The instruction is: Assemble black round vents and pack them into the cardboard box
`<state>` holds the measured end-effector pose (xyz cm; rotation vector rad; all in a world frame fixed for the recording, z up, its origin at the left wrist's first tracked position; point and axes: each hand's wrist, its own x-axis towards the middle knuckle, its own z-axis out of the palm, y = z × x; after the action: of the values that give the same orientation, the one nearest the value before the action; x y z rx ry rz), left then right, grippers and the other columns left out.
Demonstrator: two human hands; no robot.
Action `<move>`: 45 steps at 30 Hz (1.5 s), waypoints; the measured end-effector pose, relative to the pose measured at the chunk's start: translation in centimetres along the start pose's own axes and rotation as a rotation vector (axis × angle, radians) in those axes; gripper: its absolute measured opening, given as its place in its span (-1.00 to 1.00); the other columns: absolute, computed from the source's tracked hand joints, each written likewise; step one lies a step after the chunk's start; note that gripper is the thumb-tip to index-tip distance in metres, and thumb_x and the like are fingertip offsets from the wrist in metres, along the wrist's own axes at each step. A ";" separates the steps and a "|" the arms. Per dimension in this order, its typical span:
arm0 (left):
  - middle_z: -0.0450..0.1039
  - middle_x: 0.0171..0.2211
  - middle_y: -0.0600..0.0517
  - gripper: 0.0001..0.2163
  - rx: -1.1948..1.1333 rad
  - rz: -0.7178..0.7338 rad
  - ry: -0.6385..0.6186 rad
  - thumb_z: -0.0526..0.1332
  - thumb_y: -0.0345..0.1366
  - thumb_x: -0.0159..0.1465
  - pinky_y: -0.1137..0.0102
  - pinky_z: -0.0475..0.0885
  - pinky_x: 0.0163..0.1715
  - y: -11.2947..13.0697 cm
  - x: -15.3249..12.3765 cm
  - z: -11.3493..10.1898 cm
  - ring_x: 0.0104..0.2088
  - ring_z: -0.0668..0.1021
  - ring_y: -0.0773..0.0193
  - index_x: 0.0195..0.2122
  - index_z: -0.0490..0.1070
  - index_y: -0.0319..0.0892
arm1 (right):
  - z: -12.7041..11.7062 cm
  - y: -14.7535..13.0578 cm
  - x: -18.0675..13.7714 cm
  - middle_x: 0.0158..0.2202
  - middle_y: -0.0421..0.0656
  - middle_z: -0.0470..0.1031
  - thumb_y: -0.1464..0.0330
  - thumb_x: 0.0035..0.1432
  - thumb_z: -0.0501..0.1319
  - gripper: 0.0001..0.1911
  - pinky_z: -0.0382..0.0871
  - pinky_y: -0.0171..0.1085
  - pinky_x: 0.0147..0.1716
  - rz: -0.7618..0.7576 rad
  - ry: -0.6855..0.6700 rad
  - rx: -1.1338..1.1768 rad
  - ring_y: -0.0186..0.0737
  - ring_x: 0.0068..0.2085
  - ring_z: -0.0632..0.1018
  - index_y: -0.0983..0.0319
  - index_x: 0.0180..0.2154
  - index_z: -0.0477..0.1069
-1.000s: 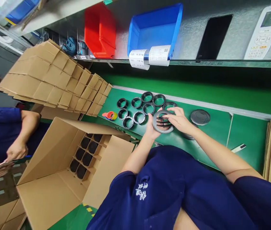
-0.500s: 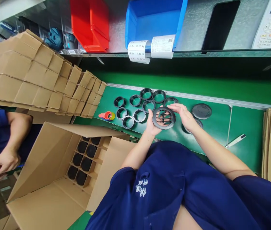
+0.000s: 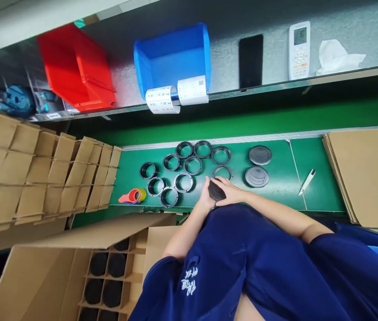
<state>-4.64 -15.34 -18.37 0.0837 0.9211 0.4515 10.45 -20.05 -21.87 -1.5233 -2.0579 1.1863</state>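
Note:
Both hands hold one round black vent part (image 3: 216,191) close to my body at the near edge of the green bench (image 3: 276,196). My left hand (image 3: 205,197) grips its left side and my right hand (image 3: 229,192) covers its right side, fingers curled over it. Several black plastic rings (image 3: 184,171) lie in rows on the bench just beyond the hands. Two grey-black round vent covers (image 3: 257,176) lie to the right of the rings.
An open carton (image 3: 108,272) with a divider grid holding black parts stands at lower left. Cardboard dividers (image 3: 41,174) are stacked left, flat cardboard (image 3: 366,174) right. A tape roll (image 3: 133,196), white pen (image 3: 307,182), red bin (image 3: 75,67), blue bin (image 3: 173,60), phone (image 3: 251,60) and remote (image 3: 299,49) are about.
The hands have brought the black vent part down from above the rings toward my body. My head has lifted back, so the shelf and right-hand cardboard show more.

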 end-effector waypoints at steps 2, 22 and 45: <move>0.44 0.19 -0.27 -0.38 0.065 0.017 0.087 0.04 0.25 0.37 -0.03 0.34 0.25 1.1 0.1 -0.1 0.25 0.46 -0.06 0.14 0.42 -0.19 | -0.1 0.5 1.6 0.46 0.24 -0.09 -0.01 -0.02 0.44 0.27 0.14 0.20 0.31 0.100 0.175 -0.076 0.31 0.39 0.13 0.22 0.51 -0.18; 0.50 0.17 0.06 -0.74 0.446 0.004 0.448 0.11 -0.36 0.27 0.47 0.51 0.09 6.1 2.2 -5.0 0.33 0.37 0.25 -0.08 0.43 0.09 | 2.7 2.8 5.5 0.51 -0.04 -0.05 -0.05 0.38 0.06 -0.21 -0.28 0.17 0.45 0.030 0.472 -0.323 0.01 0.51 -0.04 0.05 0.49 -0.05; 0.58 -0.02 -0.02 -0.80 0.171 0.180 0.413 0.24 -0.33 0.20 0.44 0.54 0.01 8.8 2.0 -8.4 0.27 0.46 0.13 -0.16 0.48 0.08 | -35.5 -6.7 14.1 0.16 0.34 0.28 -0.03 0.03 0.38 -0.13 0.24 0.13 0.17 0.838 1.200 -0.213 0.34 0.20 0.29 0.49 0.13 0.27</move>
<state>-13.18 -7.61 -22.67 0.2374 1.3648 0.5682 24.69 7.21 1.71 -2.4167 -0.7474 0.0168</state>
